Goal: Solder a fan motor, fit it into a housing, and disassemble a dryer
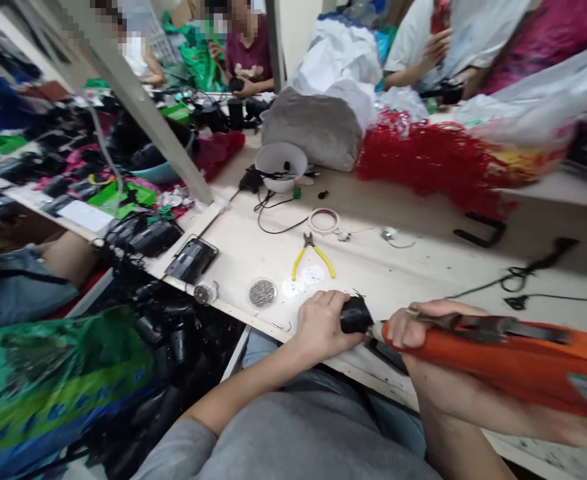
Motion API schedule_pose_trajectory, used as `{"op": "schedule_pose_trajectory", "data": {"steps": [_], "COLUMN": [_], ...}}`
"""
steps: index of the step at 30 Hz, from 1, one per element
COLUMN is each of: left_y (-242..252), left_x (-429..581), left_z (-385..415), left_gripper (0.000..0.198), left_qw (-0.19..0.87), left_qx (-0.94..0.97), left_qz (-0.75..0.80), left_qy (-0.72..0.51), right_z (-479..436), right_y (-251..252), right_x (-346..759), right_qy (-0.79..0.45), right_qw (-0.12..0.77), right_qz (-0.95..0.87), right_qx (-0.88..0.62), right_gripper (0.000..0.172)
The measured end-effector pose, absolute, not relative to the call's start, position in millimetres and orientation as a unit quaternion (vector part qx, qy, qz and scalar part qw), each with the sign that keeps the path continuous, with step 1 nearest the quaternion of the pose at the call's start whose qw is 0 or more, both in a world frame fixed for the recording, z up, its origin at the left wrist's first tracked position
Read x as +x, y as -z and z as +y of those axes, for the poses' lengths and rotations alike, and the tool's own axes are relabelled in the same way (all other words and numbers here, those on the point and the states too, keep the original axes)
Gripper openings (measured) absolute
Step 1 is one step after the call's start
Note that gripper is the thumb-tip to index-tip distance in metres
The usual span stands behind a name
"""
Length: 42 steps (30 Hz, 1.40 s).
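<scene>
My left hand [326, 323] grips a small black plastic part [356, 315] with thin wire ends sticking out of it, just above the bench's front edge. My right hand [430, 317] is wrapped around a thick orange handheld tool [503, 353] with a dark metal piece along its top. The tool's narrow tip reaches the black part, with no visible gap. Yellow-handled pliers [313, 257] lie on the pale workbench [398, 260] beyond my left hand, near two white paper discs [303, 281] and a round dish of small metal pieces [262, 293].
Black adapters [192, 260] lie at the bench's left, with a roll of tape [324, 221], a white bowl [280, 167] and loose black cables nearby. Red tinsel [423, 160] and a grey cushion [313, 130] are behind. Co-workers [246, 53] sit beyond a pale post [143, 107].
</scene>
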<state>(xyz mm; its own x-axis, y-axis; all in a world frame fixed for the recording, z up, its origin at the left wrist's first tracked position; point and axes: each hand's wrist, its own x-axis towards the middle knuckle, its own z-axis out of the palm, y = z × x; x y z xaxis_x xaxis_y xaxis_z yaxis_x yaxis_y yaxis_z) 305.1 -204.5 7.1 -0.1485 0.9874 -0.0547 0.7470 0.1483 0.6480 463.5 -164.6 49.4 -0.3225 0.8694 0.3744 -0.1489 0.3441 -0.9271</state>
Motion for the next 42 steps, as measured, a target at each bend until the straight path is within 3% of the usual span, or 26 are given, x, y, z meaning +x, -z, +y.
{"op": "schedule_pose_trajectory", "data": {"steps": [3, 8, 13, 27, 34, 42], "left_y": [-9, -12, -12, -6, -2, 12], "left_x": [305, 307, 309, 309, 301, 269], "left_z": [-205, -206, -206, -207, -209, -239], "left_gripper": [0.058, 0.069, 0.061, 0.046, 0.051, 0.065], "left_qw": [0.246, 0.248, 0.244, 0.193, 0.213, 0.289], "left_qx": [0.593, 0.581, 0.586, 0.61, 0.632, 0.585], "left_qz": [0.726, 0.737, 0.733, 0.714, 0.678, 0.639], "left_qy": [-0.247, -0.241, -0.246, -0.284, -0.31, -0.406], "right_z": [-158, -141, -135, -128, -150, -160], "right_y": [-68, -63, -56, -39, -65, -63], "right_x": [449, 426, 412, 403, 420, 399], "right_qy": [-0.523, -0.564, -0.607, -0.623, -0.62, -0.675], "right_qw": [0.589, 0.586, 0.541, 0.615, 0.614, 0.57], "right_qz": [-0.574, -0.518, -0.498, -0.452, -0.478, -0.461], "right_qx": [-0.223, -0.264, -0.303, -0.171, -0.104, -0.083], "right_gripper": [0.048, 0.081, 0.07, 0.061, 0.079, 0.079]}}
